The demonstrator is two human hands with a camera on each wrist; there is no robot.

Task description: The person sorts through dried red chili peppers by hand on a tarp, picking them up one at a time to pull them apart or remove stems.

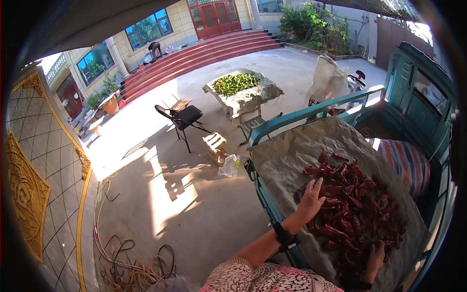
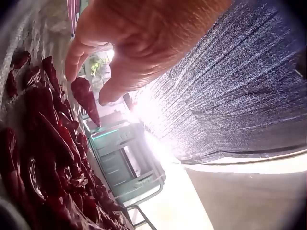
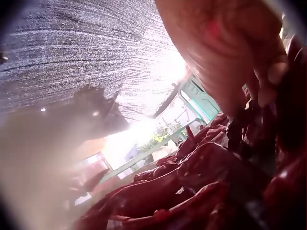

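A heap of dried red chili peppers (image 1: 357,204) lies on a grey woven sheet (image 1: 292,146) in the bed of a green cargo vehicle. My left hand (image 1: 310,202) reaches over the heap's near left side, its fingers spread. In the left wrist view, one red chili (image 2: 86,100) shows between the fingers and thumb of that hand, close to a fingertip. At the heap's lower right, my right hand (image 1: 374,263) has its fingertips down among the peppers. The right wrist view shows its fingers bent over dark red chilies (image 3: 235,132); I cannot tell whether it grips any.
The green rail (image 1: 311,113) borders the bed, with a striped bag (image 1: 401,163) inside. Green peppers (image 1: 236,83) cover a sheet-draped table beyond. A black folding chair (image 1: 187,117), a small wooden stool (image 1: 214,142) and coiled hose (image 1: 131,272) occupy the yard. A bent-over person (image 1: 154,48) is near the steps.
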